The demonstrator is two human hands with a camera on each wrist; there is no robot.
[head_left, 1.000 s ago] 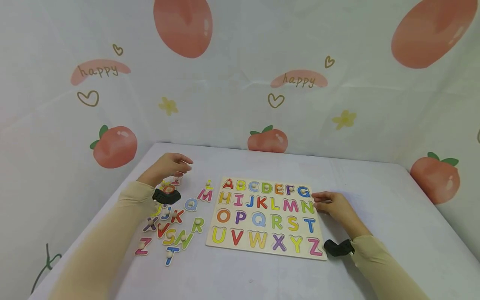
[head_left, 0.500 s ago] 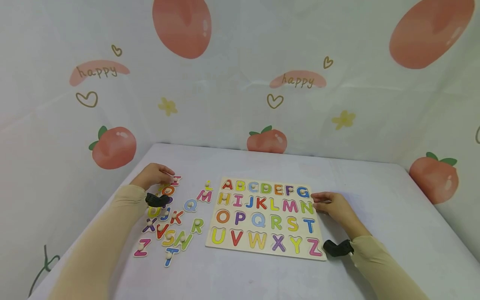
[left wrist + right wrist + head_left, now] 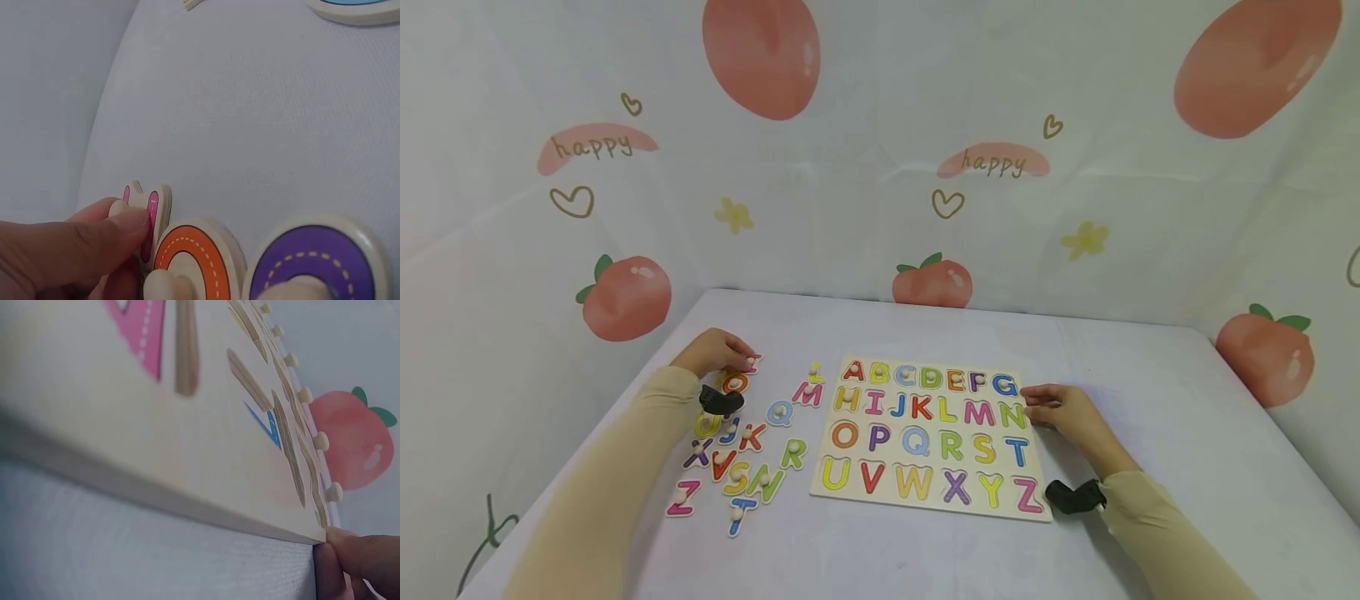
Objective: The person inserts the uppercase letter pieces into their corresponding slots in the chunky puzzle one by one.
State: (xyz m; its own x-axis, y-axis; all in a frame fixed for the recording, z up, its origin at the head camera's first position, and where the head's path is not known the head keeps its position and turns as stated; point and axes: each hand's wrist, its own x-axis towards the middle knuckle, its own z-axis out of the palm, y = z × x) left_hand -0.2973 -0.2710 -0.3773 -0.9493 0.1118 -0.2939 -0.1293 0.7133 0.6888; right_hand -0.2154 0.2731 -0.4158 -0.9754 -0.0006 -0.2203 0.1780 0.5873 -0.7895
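My left hand [image 3: 711, 353] is at the far left of the table, its thumb and fingers pinching the pink letter I [image 3: 153, 215] by its knob. The I looks tilted and stands right beside the orange letter O [image 3: 207, 253]; a purple letter [image 3: 331, 250] lies next to that. On the right, my right hand [image 3: 1070, 415] grips the right edge of the wooden alphabet puzzle board [image 3: 893, 458]. In the right wrist view its thumb is on top of the board's corner, with fingers against the edge. Knobbed letters A to H fill the board's first slots.
Loose knobbed letters lie left of the board, among them a blue Q [image 3: 780, 412], a pink M [image 3: 807, 394], a green R [image 3: 793, 454], a blue T [image 3: 742, 515] and a pink Z [image 3: 683, 497]. A printed cloth wall [image 3: 835, 225] stands behind the table.
My left hand has come back and down from above the table onto the pink I, and now pinches it. The right hand has stayed at the board's edge.
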